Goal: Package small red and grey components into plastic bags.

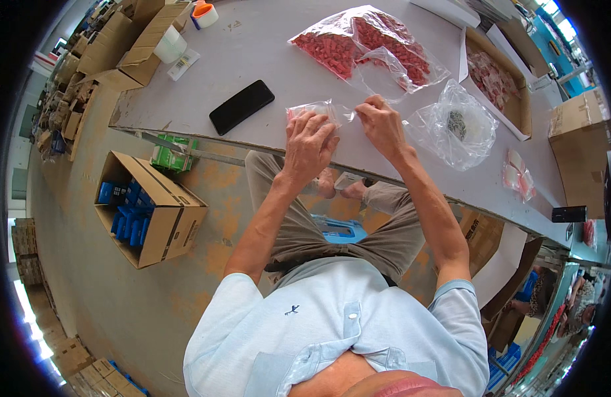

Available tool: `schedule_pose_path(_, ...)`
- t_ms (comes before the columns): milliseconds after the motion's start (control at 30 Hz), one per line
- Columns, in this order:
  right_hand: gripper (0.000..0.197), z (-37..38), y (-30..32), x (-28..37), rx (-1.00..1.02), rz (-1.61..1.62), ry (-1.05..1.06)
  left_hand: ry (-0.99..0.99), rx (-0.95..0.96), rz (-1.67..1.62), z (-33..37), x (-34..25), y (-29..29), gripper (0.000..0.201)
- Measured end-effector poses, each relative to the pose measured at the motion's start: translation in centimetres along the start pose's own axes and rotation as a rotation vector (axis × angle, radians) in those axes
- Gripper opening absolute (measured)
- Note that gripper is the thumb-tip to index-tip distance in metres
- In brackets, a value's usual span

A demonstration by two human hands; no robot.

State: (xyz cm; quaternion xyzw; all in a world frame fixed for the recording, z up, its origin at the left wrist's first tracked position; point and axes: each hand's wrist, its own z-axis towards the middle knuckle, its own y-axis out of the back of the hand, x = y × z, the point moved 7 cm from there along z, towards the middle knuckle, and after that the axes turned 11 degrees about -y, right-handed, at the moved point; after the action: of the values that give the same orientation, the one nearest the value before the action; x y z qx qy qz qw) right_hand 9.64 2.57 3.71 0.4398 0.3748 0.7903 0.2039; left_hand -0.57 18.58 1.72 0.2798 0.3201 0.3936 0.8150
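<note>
Two hands meet at the near edge of the grey worktable (266, 59), head view only. Left hand (310, 142) lies palm-down, fingers spread flat over a small clear plastic pouch (317, 110) with pinkish contents; right hand (383, 124) pinches the pouch's loose clear end at about 3 o'clock from the left. Hands sit close but apart, both pressed on the same pouch. Pouch long axis runs 9-to-3, across the body; left hand covers most of it, so left is nearer its bulk, right only at the tip.

At 12 o'clock from the hands: large clear bag of red pieces (368, 49), mouth open. At 3 o'clock: crumpled clear bag with a dark clump (456, 124). At 9 o'clock: black phone (241, 106) lying flat. Floor at 8 o'clock: open cardboard box of blue packs (150, 208).
</note>
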Motion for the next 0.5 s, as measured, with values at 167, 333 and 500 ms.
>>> schedule_pose_path(167, 0.01, -1.4, 3.2, -1.9, -0.126, 0.273, -0.181, 0.016, -0.134, -0.018, 0.0, -0.2, 1.0, 0.041)
schedule_pose_path(333, 0.009, -3.3, 6.4, -1.4, -0.058, 0.415, -0.249, 0.122, -0.283, -0.329, 3.0, -1.7, 2.2, 0.052)
schedule_pose_path(500, 0.008, -5.4, 8.6, -0.5, 0.007, 0.438, -0.243, 0.331, -0.031, -0.766, 4.6, -2.3, -1.7, 0.05)
